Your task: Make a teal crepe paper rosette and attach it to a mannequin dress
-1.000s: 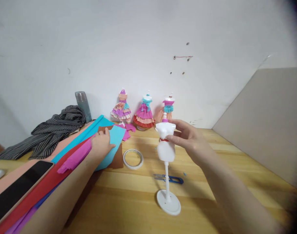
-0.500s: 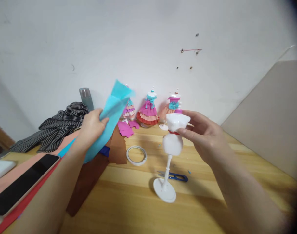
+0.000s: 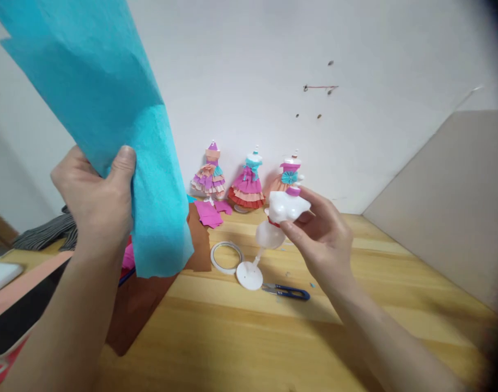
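Note:
My left hand point(image 3: 99, 196) grips a large turquoise sheet of crepe paper point(image 3: 105, 92), thumb on the near face, the sheet raised upright at the left. In my right hand point(image 3: 325, 234) is a small white dress-form mannequin point(image 3: 287, 207), held by the torso between thumb and fingers. It tilts, with its round base point(image 3: 249, 275) lifted toward me. A magenta band circles its neck and a red one its waist. Below it on the table lie blue-handled thread snips point(image 3: 287, 292) and a roll of double-sided tape point(image 3: 226, 257).
Three mannequins in paper dresses, the middle one point(image 3: 249, 182) magenta and red, stand against the wall. Magenta scraps point(image 3: 208, 214) and brown paper point(image 3: 143, 310) lie on the wooden table. A phone point(image 3: 24, 310), a white case point(image 3: 1, 276) and striped cloth point(image 3: 47, 231) are at left.
My left hand has lifted the turquoise paper up and closer, spreading it wide. My right hand has tilted the mannequin, its base swinging up and to the left.

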### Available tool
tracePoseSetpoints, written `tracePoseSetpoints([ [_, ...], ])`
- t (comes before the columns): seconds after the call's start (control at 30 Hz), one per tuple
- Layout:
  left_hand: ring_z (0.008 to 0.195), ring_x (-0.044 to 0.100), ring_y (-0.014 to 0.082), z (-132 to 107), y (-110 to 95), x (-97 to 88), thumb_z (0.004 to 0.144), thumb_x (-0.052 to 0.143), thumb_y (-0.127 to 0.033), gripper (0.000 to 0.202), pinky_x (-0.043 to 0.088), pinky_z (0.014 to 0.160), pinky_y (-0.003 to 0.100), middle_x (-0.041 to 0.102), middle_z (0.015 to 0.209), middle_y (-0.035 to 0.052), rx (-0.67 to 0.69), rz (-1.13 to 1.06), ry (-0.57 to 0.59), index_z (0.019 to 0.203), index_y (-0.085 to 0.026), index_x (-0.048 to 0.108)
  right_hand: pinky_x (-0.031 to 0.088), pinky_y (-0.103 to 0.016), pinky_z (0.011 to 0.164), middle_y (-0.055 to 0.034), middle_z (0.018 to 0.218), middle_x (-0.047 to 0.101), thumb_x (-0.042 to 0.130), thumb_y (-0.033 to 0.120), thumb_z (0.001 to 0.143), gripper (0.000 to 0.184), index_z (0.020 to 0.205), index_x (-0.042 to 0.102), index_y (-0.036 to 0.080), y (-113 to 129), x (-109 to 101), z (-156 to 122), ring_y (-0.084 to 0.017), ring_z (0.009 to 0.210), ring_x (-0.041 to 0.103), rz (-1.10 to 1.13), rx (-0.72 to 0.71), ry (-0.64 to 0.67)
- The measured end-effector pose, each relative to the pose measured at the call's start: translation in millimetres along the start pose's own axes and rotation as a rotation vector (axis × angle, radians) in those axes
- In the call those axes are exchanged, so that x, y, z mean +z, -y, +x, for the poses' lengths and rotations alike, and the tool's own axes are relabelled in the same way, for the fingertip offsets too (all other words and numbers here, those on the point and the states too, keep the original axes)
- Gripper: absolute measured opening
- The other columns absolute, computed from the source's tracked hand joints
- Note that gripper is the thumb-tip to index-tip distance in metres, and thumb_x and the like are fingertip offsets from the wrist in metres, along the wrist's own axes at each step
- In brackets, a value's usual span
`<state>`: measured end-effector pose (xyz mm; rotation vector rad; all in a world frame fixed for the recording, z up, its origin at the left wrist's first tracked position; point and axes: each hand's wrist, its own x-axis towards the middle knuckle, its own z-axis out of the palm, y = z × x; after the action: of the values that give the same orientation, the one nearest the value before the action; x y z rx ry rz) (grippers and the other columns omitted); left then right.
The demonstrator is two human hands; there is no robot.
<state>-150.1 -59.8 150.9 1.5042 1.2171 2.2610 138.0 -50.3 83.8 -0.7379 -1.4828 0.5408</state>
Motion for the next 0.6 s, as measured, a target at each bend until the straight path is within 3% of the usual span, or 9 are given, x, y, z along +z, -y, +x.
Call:
tracePoseSetpoints([
  [0.13,0.063,0.055,0.0106,-1,2,10.3,0.073,0.071,-0.024,0.014,0.047,0.063,0.027,0.058,0.068,-0.0043,0.245,0.056,-0.152,0.071,-0.016,0.06,0.052,-0.045,0.092,-0.0105,0.13,0.058,0.07,0.041,0.081,0.055,0.131,0.05,0.031,-12,-2,6,-0.028,0.111,0.063,-0.038,-0.003,-0.003],
  [0.27,0.056,0.049,0.0077,-3,5,20.6,0.07,0.073,-0.025,0.018,0.042,0.057,0.024,0.058,0.065,-0.0036,0.171,-0.069,-0.104,0.072,-0.012,0.061,0.053,-0.046,0.091,-0.0106,0.126,0.062,0.071,0.047,0.077,0.079,0.144,0.032,0.034,-25,-4,10,-0.03,0.113,0.064,-0.027,0.08,0.034],
  [0.37,0.058,0.051,0.009,-5,5,23.8,0.068,0.075,-0.025,0.019,0.044,0.058,0.025,0.062,0.067,-0.0023,0.083,-0.176,-0.069,0.075,-0.012,0.063,0.052,-0.047,0.091,-0.0099,0.117,0.068,0.071,0.04,0.076,0.086,0.147,0.023,0.031,-32,-1,11,-0.029,0.108,0.066,0.051,0.157,0.049],
  [0.47,0.059,0.052,0.0099,-7,4,25.2,0.065,0.077,-0.024,0.02,0.045,0.059,0.026,0.063,0.068,-0.0011,0.047,-0.224,-0.07,0.075,-0.012,0.065,0.052,-0.045,0.09,-0.0081,0.109,0.071,0.072,0.032,0.072,0.081,0.143,0.032,0.026,-31,4,8,-0.026,0.102,0.067,0.123,0.174,0.017],
  [0.6,0.059,0.053,0.01,-8,0,27.5,0.063,0.077,-0.023,0.02,0.046,0.059,0.025,0.063,0.067,-0.0018,0.032,-0.236,-0.086,0.073,-0.012,0.064,0.054,-0.04,0.081,-0.0068,0.1,0.072,0.07,0.031,0.073,0.049,0.119,0.054,0.024,-13,10,-3,-0.024,0.092,0.068,0.049,0.19,0.107],
])
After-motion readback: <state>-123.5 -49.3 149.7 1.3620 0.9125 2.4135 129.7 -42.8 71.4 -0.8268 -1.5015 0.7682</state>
